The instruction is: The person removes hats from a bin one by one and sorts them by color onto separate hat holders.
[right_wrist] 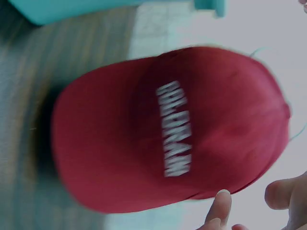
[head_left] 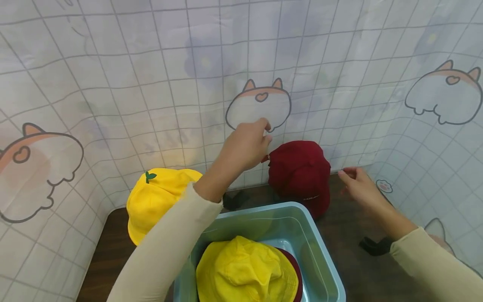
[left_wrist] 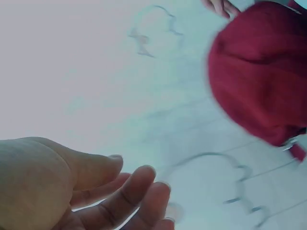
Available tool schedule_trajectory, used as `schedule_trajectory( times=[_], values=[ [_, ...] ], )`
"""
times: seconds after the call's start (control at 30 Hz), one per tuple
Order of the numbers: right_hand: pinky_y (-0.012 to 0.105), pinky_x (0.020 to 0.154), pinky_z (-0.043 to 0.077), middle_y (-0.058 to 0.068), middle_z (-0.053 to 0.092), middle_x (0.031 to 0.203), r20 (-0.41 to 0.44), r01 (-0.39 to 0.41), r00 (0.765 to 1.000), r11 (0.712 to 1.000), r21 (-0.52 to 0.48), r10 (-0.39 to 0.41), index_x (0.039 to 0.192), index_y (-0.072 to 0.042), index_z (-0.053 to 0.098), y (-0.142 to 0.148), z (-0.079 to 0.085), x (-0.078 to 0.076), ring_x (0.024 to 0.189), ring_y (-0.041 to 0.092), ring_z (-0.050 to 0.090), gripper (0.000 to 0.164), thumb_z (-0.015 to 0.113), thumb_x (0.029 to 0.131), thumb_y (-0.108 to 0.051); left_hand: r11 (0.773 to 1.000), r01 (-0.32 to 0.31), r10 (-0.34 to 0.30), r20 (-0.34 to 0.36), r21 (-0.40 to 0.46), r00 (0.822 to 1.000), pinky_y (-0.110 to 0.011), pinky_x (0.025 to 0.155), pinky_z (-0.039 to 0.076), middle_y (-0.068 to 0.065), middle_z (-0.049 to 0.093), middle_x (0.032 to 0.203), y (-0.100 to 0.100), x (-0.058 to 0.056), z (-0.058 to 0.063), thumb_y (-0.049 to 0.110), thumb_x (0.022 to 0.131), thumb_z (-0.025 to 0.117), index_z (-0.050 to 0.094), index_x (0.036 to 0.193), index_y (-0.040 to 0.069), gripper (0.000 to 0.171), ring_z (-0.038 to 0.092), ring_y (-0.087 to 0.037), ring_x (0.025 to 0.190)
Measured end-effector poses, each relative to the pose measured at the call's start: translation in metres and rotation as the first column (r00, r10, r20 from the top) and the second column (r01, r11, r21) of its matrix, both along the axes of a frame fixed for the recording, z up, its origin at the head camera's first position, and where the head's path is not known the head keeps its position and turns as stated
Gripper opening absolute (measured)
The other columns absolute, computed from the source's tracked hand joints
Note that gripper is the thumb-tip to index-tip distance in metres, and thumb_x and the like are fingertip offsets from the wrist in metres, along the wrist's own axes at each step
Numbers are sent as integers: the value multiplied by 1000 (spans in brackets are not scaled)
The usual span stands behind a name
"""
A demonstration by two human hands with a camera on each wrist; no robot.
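Note:
A dark red cap [head_left: 298, 176] with white lettering stands in front of the patterned backdrop, its brim toward the front right. My left hand [head_left: 247, 142] is raised just left of the cap, fingers loosely bent and holding nothing. In the left wrist view the cap's back strap and metal buckle show beside that hand. My right hand [head_left: 358, 184] is on the cap's other side with thumb and fingers apart. In the right wrist view a fingertip of the right hand [right_wrist: 288, 203] comes right at the cap's lower edge.
A pale green-blue plastic bin [head_left: 324, 256] in front holds a yellow bucket hat [head_left: 249, 268] lying over something dark red. Another yellow hat [head_left: 158, 201] with a green sprout stands at left, partly behind the left sleeve. A black piece [head_left: 377, 246] lies on the dark wooden table [head_left: 351, 272].

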State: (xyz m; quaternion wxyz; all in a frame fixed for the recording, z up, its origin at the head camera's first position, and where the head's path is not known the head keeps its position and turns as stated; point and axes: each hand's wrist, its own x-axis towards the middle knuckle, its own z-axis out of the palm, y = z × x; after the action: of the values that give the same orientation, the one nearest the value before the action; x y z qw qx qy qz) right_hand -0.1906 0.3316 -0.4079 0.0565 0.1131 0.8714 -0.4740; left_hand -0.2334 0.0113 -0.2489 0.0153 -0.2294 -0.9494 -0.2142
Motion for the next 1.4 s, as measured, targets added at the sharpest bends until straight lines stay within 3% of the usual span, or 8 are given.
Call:
schedule_trajectory(
  times=[0.23, 0.37, 0.57, 0.83, 1.0, 1.17, 1.27, 1.4],
  values=[
    [32, 77, 53, 23, 45, 149, -115, -90, 989, 993, 75, 99, 158, -6, 26, -29, 49, 12, 99, 33, 61, 77, 40, 104, -61, 995, 100, -101, -130, -11, 986, -28, 71, 54, 3, 71, 91, -51, 62, 18, 24, 105, 59, 62, 131, 14, 29, 59, -15, 75],
    [33, 80, 55, 20, 50, 144, -133, -169, 974, 978, 125, 185, 154, -9, 32, -51, 71, 26, 96, 30, 63, 68, 45, 105, -54, 990, 128, -133, -110, -50, 985, -28, 75, 55, 4, 72, 96, -78, 87, 11, 23, 103, 63, 65, 128, 14, 27, 61, -13, 79],
    [32, 71, 58, 16, 60, 130, -195, -288, 927, 940, 181, 322, 145, -11, 42, -88, 88, 43, 82, 23, 63, 53, 53, 105, -44, 985, 130, -131, -3, -117, 991, -26, 73, 53, 11, 68, 92, -118, 115, -17, 26, 102, 64, 65, 123, 17, 22, 58, -4, 76],
    [28, 64, 55, 1, 70, 108, -202, -449, 840, 855, 259, 503, 132, -18, 57, -126, 90, 60, 68, 15, 59, 36, 63, 102, -37, 995, 96, -96, 99, 1, 990, -20, 63, 46, 21, 49, 67, -167, 137, -55, 36, 105, 58, 64, 120, 20, 23, 45, 4, 59],
    [24, 59, 50, -9, 68, 93, -211, -562, 735, 754, 340, 644, 127, -19, 63, -147, 83, 67, 58, 5, 50, 34, 64, 101, -41, 998, 42, -48, 101, 56, 994, -21, 61, 44, 17, 47, 69, -187, 145, -75, 39, 106, 56, 61, 119, 21, 23, 44, 3, 61],
    [20, 59, 49, -15, 64, 83, -204, -625, 636, 652, 429, 744, 124, -19, 66, -166, 74, 74, 57, -2, 45, 36, 64, 99, -46, 1000, -21, 18, 171, 16, 985, -23, 67, 46, 16, 51, 82, -198, 151, -100, 43, 105, 56, 57, 137, 14, 43, 45, 4, 70],
    [19, 62, 49, -19, 61, 79, -166, -652, 601, 600, 464, 781, 126, -20, 65, -174, 70, 77, 60, -3, 46, 42, 64, 98, -50, 999, -16, 8, 215, 34, 977, -23, 64, 43, 13, 50, 84, -203, 154, -115, 43, 105, 55, 50, 144, 10, 51, 43, 3, 69],
    [19, 64, 49, -22, 58, 79, -87, -697, 581, 550, 461, 809, 129, -23, 64, -181, 66, 79, 64, -2, 49, 46, 63, 97, -55, 997, -21, 1, 243, 79, 970, -23, 63, 41, 9, 50, 87, -207, 157, -133, 39, 106, 55, 42, 151, 7, 57, 43, 2, 70]
  ],
)
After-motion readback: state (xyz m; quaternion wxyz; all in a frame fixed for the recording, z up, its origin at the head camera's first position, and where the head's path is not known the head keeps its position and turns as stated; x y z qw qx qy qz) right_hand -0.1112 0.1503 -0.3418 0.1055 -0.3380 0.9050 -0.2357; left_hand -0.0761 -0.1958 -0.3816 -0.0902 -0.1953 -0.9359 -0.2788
